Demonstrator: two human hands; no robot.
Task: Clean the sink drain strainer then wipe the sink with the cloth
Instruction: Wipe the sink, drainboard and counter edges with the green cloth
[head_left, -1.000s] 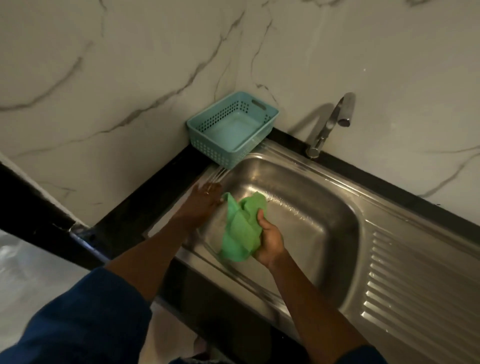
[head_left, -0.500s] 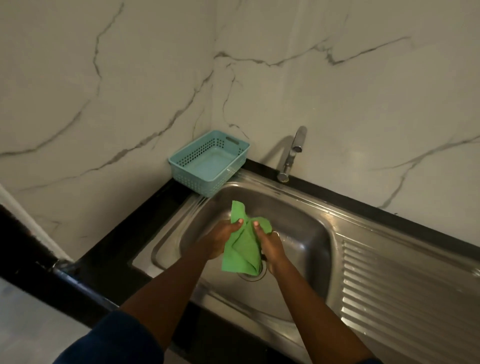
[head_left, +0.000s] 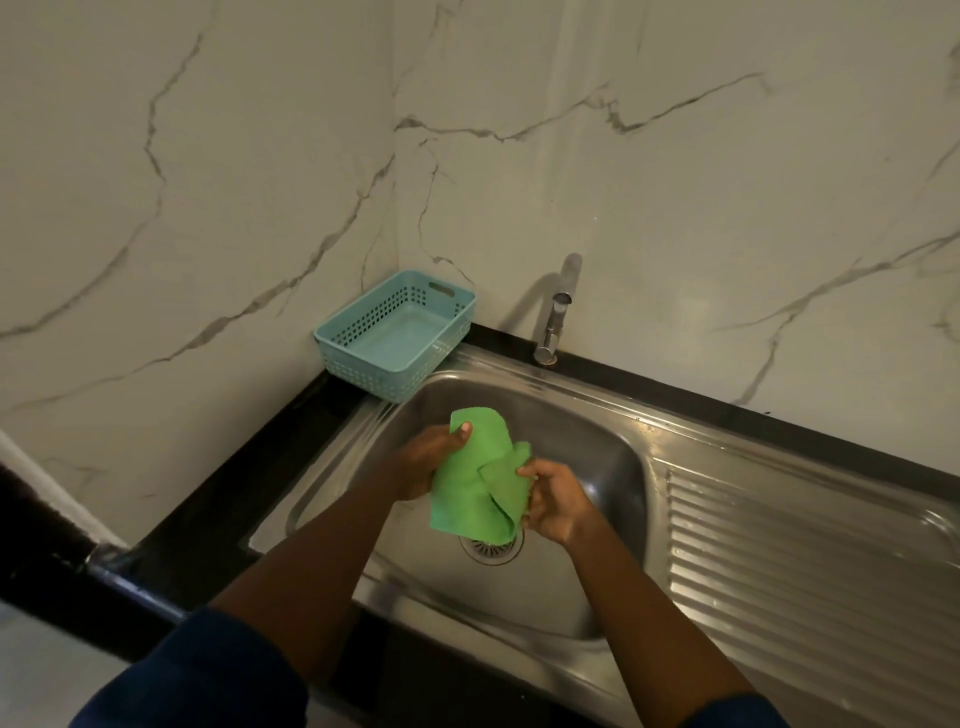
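Left hand (head_left: 431, 462) grips the top-left part of the green cloth (head_left: 480, 480), thumb pressed on the front of it, fingers behind. Right hand (head_left: 553, 501) pinches the cloth's right edge, fingers curled shut round a fold. Cloth hangs crumpled btwn both hands, above the sink (head_left: 587, 441) basin, not touching the bottom as far as can be seen.

Just below the hands: drain strainer (head_left: 491, 551), round w/ slots, seated in the basin floor, upper part hidden by the cloth's lower corner.

Beyond the left hand, at the basin's far-left corner: pale blue basket (head_left: 395, 332) w/ perforated sides, sitting on the black counter (head_left: 208, 525), one edge overlapping the sink rim. Beyond the right hand: chrome tap (head_left: 558, 312) at the back wall. Right of the right hand: ribbed draining board (head_left: 810, 561). Behind everything, white marble-look wall (head_left: 675, 182) w/ grey veins.

No brand, label or writing readable anywhere.

Dark blue sleeves (head_left: 208, 670) at the near edge of view.
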